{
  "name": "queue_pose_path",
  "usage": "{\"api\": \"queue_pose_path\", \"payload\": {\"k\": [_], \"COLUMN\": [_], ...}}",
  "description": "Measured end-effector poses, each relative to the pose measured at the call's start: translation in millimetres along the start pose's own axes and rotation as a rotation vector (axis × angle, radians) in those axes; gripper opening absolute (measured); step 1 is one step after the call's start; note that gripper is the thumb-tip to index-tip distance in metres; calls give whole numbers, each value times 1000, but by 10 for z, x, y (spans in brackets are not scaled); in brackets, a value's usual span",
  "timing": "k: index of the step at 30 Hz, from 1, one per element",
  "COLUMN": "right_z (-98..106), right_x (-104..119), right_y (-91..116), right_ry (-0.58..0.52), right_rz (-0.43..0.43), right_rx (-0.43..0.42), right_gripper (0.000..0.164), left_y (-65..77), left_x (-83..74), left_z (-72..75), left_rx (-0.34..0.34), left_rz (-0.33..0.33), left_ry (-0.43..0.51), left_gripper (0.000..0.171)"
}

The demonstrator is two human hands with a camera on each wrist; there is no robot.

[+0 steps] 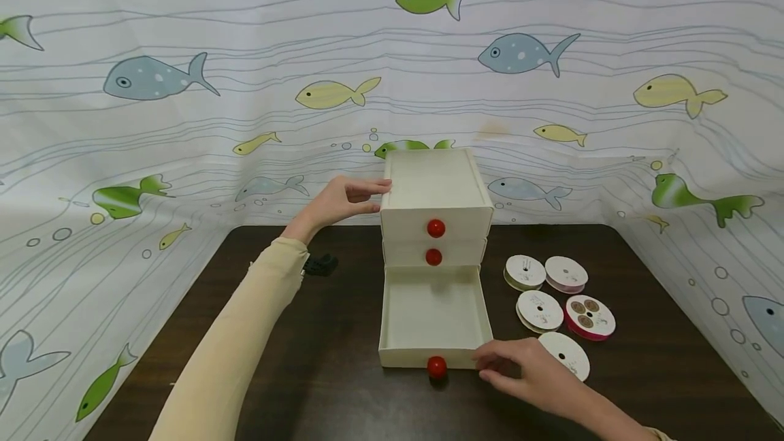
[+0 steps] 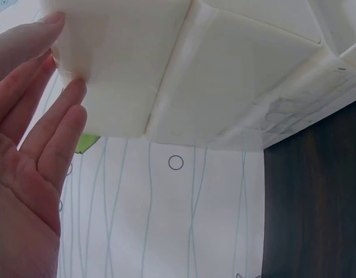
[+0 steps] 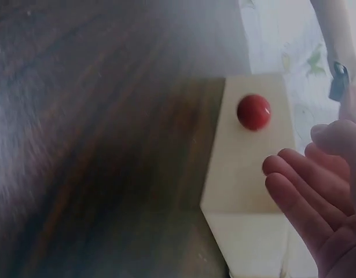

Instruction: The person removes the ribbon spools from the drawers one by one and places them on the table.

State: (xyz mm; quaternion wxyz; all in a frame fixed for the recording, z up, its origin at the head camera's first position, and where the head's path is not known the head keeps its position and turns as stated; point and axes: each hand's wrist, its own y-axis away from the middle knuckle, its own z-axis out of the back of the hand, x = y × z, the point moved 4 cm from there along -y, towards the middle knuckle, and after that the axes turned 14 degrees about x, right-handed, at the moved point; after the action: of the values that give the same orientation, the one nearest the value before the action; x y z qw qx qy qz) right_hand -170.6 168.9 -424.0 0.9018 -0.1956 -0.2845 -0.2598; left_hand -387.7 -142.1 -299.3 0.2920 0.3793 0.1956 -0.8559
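A small white chest of drawers (image 1: 436,179) with round red knobs stands on the dark table. Its bottom drawer (image 1: 404,358) is pulled far out, showing a bare inside; the two drawers above sit in place. My left hand (image 1: 339,201) is at the chest's upper left side, fingertips right at the wall (image 2: 117,69) with fingers nearly straight. At the front right corner of the pulled-out drawer is my right hand (image 1: 533,369), its fingers loosely extended. In the right wrist view these fingers (image 3: 308,182) overlap the drawer front, beside its red knob (image 3: 254,112).
Several ribbon spools lie flat to the right of the chest, among them a white one (image 1: 525,271) and one with a pink-red edge (image 1: 591,318). The nearest spool (image 1: 566,354) is just behind my right hand. A fish-patterned sheet (image 1: 245,73) hangs around the table (image 1: 331,386).
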Motion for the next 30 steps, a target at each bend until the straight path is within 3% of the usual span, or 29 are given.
{"api": "queue_pose_path", "payload": {"k": [5,14,20,30], "right_z": [-145,-311,-371,-400], "right_x": [-30,-95,-158,-171], "right_y": [-61,-155,-205,-231], "right_ry": [-102,-166,-275,-246], "right_rz": [-41,-36,-60,-46], "right_rx": [99,111,190,121], "right_gripper": [19,27,34,31], "left_y": [-1,-10,4,2], "left_x": [12,23,4,-6], "left_z": [-16,-2,-13,-3], "left_rx": [9,-4,1,-2], "left_rz": [4,23,21,33], "left_ry": [13,3,20,16], "left_gripper": [41,40,41,41]}}
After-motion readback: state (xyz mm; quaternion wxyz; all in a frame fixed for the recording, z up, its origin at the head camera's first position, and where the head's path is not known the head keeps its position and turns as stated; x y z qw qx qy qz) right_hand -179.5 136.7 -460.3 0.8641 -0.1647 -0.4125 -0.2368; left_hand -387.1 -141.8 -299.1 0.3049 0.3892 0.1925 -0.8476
